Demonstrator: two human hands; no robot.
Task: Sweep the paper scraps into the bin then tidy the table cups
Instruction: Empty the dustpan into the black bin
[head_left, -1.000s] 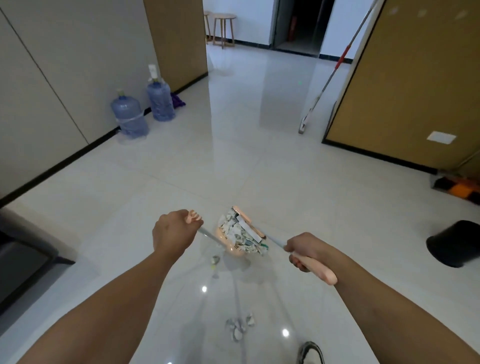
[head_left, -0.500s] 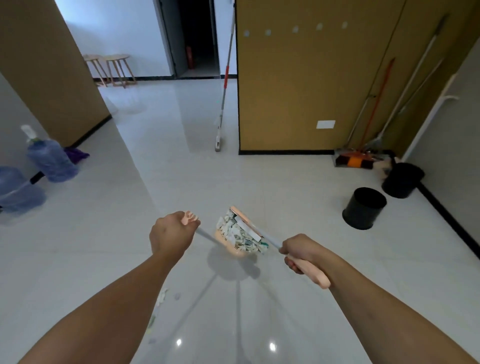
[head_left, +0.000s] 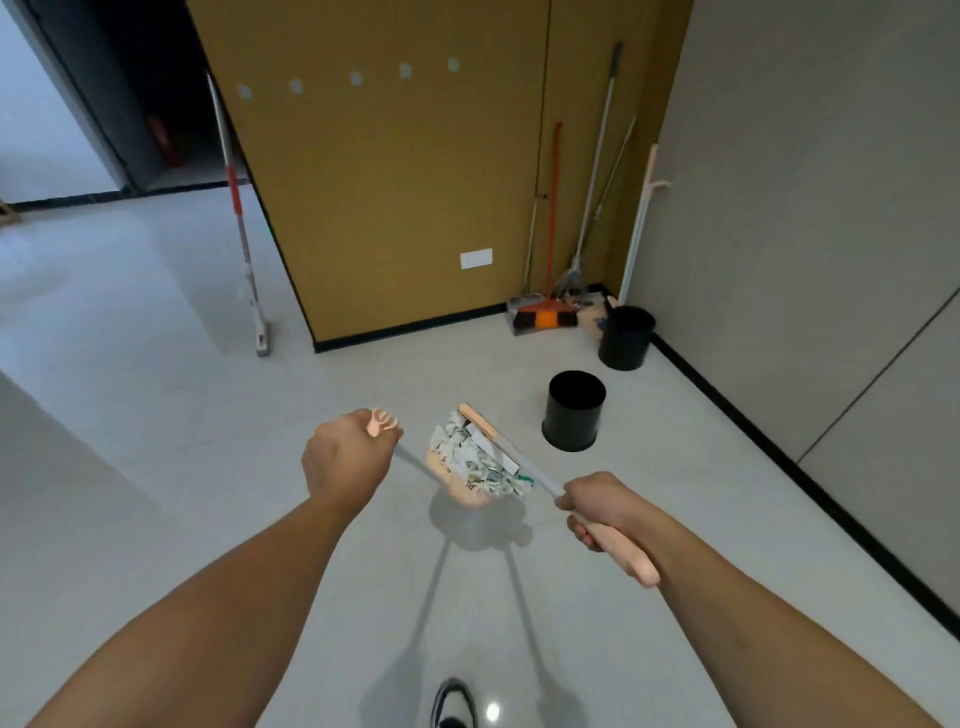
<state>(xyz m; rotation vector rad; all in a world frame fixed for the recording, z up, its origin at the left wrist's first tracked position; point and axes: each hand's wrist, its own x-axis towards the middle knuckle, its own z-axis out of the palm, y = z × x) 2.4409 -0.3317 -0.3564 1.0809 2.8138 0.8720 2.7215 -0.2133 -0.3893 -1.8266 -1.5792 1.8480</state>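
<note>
A pink dustpan full of paper scraps hangs above the floor in front of me. My left hand grips the pink top of its long handle. My right hand grips the pink handle of a broom, whose head lies across the scraps and pins them in the pan. A black round bin stands open on the floor just right of and beyond the pan. No table or cups are in view.
A second black bin stands in the corner beside an orange broom and several leaning poles. A red-and-white mop leans on the yellow-brown wall. My shoe shows at the bottom edge.
My view has swung to the right; the water bottles left the frame and the two black bins and corner came closer. Both hands keep the same grip on dustpan and broom.
</note>
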